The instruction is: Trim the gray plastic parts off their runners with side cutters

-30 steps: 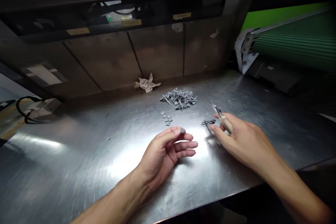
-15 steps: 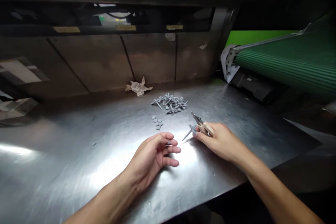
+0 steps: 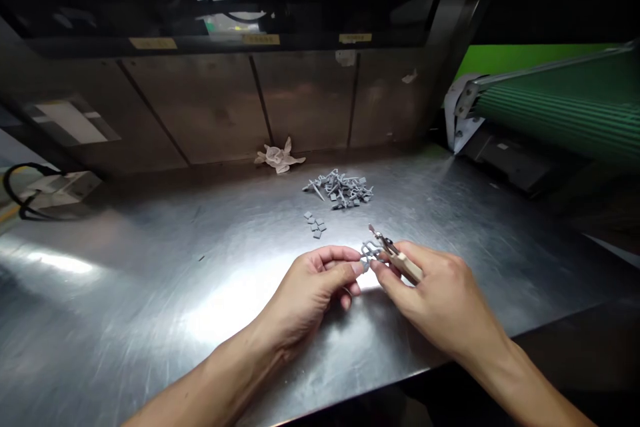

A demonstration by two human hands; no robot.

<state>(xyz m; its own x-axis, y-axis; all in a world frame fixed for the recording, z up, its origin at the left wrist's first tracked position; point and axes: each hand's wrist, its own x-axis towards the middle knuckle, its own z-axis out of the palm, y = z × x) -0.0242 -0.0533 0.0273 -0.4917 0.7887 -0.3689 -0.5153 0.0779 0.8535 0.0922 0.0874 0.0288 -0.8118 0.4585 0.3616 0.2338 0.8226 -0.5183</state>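
My left hand point(image 3: 313, 290) pinches one end of a small grey plastic sprue piece point(image 3: 369, 251) between thumb and fingers. My right hand point(image 3: 445, 283) is closed around a pair of side cutters point(image 3: 407, 267) with pale beige handles; their metal jaws point up and away. The right thumb and finger also touch the other side of the grey piece, so both hands meet at it over the metal table point(image 3: 240, 253). Beyond them lies a pile of grey plastic pieces point(image 3: 345, 191). Several small flat grey squares point(image 3: 316, 225) lie closer, left of that pile.
A crumpled whitish glove or rag point(image 3: 280, 157) sits by the metal back panel point(image 3: 215, 107). At right a green ribbed conveyor belt point(image 3: 560, 107) reaches over the table. A white box point(image 3: 67, 188) with a black cable stands at far left. The front edge runs below my hands.
My left hand has closed from spread fingers and taken hold of the grey piece. The right hand has turned that piece toward it, still holding the cutters. The view has shifted slightly.
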